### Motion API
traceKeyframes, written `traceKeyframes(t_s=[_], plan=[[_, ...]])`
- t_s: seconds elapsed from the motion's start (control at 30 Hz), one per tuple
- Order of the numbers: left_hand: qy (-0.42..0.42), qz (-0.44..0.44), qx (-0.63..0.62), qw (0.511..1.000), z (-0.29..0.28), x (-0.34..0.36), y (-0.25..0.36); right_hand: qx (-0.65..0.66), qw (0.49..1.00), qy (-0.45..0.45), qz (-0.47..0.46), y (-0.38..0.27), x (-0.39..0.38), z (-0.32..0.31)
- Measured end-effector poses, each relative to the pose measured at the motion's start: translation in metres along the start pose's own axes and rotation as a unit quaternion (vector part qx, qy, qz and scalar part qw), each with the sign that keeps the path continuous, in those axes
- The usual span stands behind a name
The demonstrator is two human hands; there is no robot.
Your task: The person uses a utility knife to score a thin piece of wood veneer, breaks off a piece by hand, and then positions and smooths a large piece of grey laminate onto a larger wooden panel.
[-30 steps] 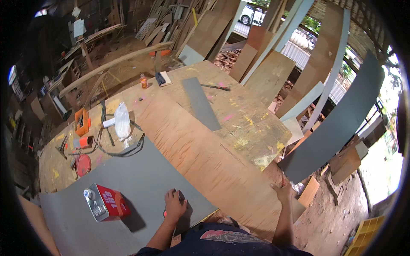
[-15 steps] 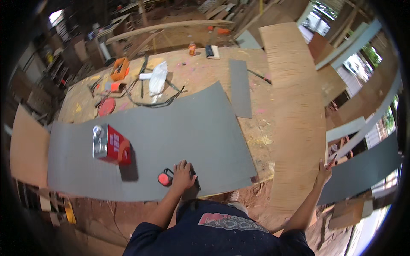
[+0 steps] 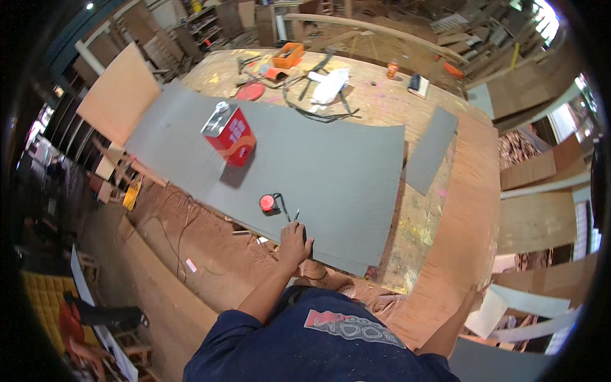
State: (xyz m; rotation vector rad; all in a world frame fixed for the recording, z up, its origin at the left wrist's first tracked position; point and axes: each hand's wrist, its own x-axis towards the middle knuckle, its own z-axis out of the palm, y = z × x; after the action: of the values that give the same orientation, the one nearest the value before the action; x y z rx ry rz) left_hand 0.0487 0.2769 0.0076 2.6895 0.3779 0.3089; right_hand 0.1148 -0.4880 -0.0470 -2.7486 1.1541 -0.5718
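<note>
My left hand (image 3: 294, 243) is sitting over the near edge of the grey sheet (image 3: 337, 172), fingers bunched close; a thin tip (image 3: 296, 215) is poking out past them, though I can't tell whether I'm pinching it. Out right, my right hand (image 3: 473, 299) is meeting the board (image 3: 461, 210) at its outer edge, seemingly steadying it; the fingers are hiding there, so I can't tell how they're closing. The board is lying to my right over the table (image 3: 410, 239), its long axis running away from me, far end slanting rightward. Just beyond my left hand, a red knob (image 3: 267, 204) with a black loop is resting. Farther left, the can (image 3: 237, 141) is standing, perhaps weighing the grey sheet down. The strip (image 3: 431, 151) is lying between grey sheet and board, far end leaning right too.
</note>
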Motion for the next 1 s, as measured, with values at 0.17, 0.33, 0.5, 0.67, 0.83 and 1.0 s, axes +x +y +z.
traceKeyframes(t_s=[0.17,0.33,0.5,0.67,0.83,1.0], plan=[[0.003,-0.007,-0.005,1.0,-0.004,-0.013,-0.005,-0.041,0.994,-0.027,-0.1,-0.037,-0.018,0.003],[0.017,-0.059,-0.075,0.995,-0.007,0.001,-0.014,0.003,0.987,-0.054,-0.151,-0.157,-0.088,-0.025],[-0.036,-0.106,-0.122,0.986,-0.006,0.017,-0.041,0.009,0.976,-0.185,-0.115,-0.214,-0.123,-0.034],[-0.088,-0.11,-0.118,0.983,-0.028,0.021,-0.071,-0.088,0.984,-0.135,-0.081,-0.237,-0.14,-0.055],[-0.046,-0.225,-0.255,0.939,-0.053,0.022,-0.138,-0.033,0.991,-0.059,-0.118,-0.271,-0.144,-0.064],[0.036,-0.249,-0.268,0.93,-0.082,0.038,-0.222,0.198,0.94,-0.071,-0.268,-0.391,-0.204,-0.129]])
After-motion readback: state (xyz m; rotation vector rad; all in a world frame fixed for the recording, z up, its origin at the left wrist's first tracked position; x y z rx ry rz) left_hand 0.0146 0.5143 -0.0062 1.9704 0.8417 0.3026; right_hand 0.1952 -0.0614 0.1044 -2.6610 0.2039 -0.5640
